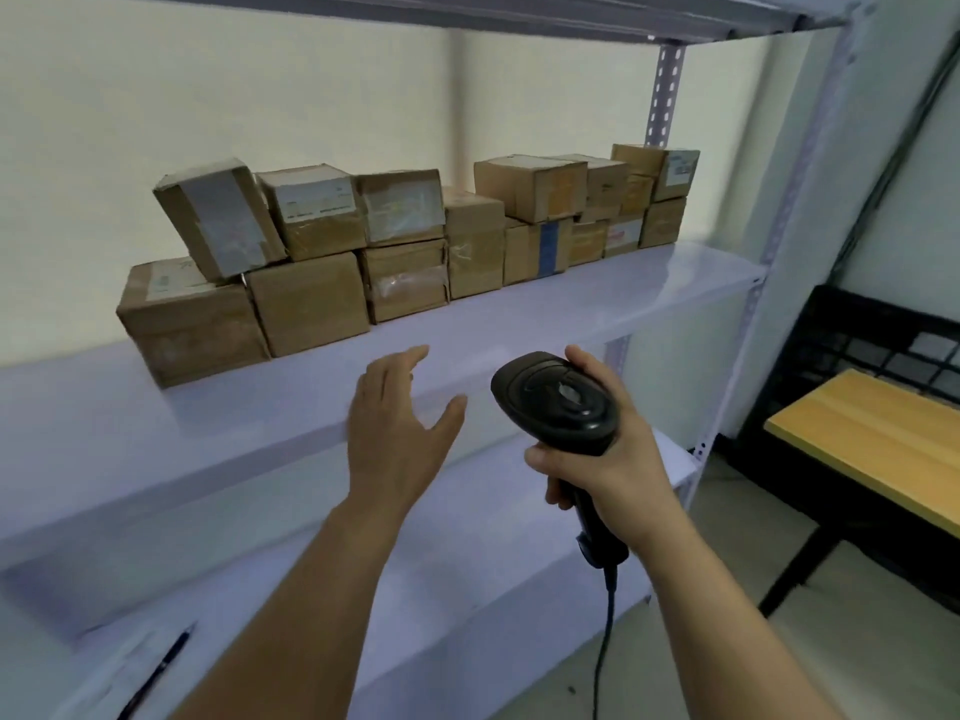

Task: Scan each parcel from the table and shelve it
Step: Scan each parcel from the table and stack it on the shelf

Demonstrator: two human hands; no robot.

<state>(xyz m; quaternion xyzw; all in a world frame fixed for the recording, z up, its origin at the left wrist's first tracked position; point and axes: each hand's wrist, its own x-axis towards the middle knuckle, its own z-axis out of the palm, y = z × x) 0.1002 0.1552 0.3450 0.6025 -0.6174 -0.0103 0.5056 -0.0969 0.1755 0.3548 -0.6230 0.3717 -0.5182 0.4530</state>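
Several brown cardboard parcels (311,298) stand in two stacked rows along the back of a white metal shelf (597,298). The top-left parcel (221,218) sits tilted on the one below it. My left hand (400,433) hovers in front of the shelf's front edge, empty, with fingers spread. My right hand (597,454) grips the handle of a black barcode scanner (558,400), whose head points toward the shelf. Its cable (602,646) hangs down below my wrist.
A lower white shelf board (467,553) runs beneath, with a black pen (156,672) lying at its left. A yellow wooden table (878,439) with black legs stands at the right, a black crate (883,345) behind it. A perforated upright post (662,93) holds the shelves.
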